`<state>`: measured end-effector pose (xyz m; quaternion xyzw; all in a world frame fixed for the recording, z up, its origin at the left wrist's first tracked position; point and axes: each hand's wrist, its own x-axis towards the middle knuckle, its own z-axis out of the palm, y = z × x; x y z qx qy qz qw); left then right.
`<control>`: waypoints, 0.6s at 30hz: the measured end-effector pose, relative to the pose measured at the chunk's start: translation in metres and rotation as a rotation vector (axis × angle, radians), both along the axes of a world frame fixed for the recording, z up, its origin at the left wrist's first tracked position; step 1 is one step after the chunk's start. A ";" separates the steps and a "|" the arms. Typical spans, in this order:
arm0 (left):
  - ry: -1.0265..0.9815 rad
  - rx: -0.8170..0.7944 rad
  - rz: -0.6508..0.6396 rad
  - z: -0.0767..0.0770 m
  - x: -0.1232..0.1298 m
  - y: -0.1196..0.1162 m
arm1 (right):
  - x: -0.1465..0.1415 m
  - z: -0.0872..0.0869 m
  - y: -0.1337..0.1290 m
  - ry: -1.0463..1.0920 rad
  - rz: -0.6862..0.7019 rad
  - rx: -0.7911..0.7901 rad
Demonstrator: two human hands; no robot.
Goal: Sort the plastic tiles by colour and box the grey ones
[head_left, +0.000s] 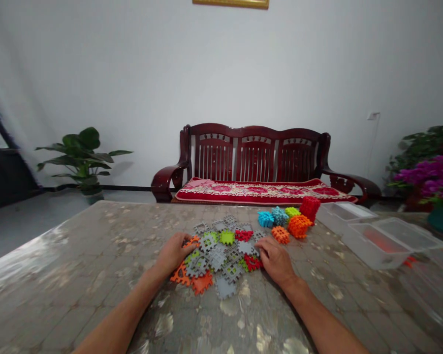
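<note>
A loose pile of flat plastic interlocking tiles with toothed edges lies on the table in front of me. Most are grey [216, 257], with lime-green [227, 237], red [253, 262] and orange [202, 283] ones among them. My left hand [174, 253] rests at the pile's left edge, fingers apart, touching an orange tile [192, 241]. On the opposite side my right hand [276, 256] lies against the grey and red tiles, its fingers bent loosely and thumb apart. Neither hand lifts a tile; some fingertips are hidden.
Behind my right hand stand assembled blocks: blue [266, 219], teal [279, 216], lime, orange [299, 226] and red [310, 209]. Clear plastic boxes [378, 248] sit at the right. Beyond the patterned tablecloth [114, 255] is a wooden bench [254, 132].
</note>
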<state>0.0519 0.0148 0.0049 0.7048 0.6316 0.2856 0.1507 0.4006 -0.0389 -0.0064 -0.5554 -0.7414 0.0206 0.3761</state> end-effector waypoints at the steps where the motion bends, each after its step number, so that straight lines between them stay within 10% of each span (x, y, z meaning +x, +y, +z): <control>1: -0.015 0.005 0.022 0.001 0.000 -0.001 | 0.000 0.000 0.000 0.002 0.000 0.001; 10: -0.365 0.049 0.083 -0.001 -0.009 0.008 | 0.001 -0.001 -0.001 -0.023 0.000 0.046; 18: -0.182 0.064 0.076 0.012 -0.010 0.003 | -0.021 0.011 -0.019 -0.148 0.193 0.087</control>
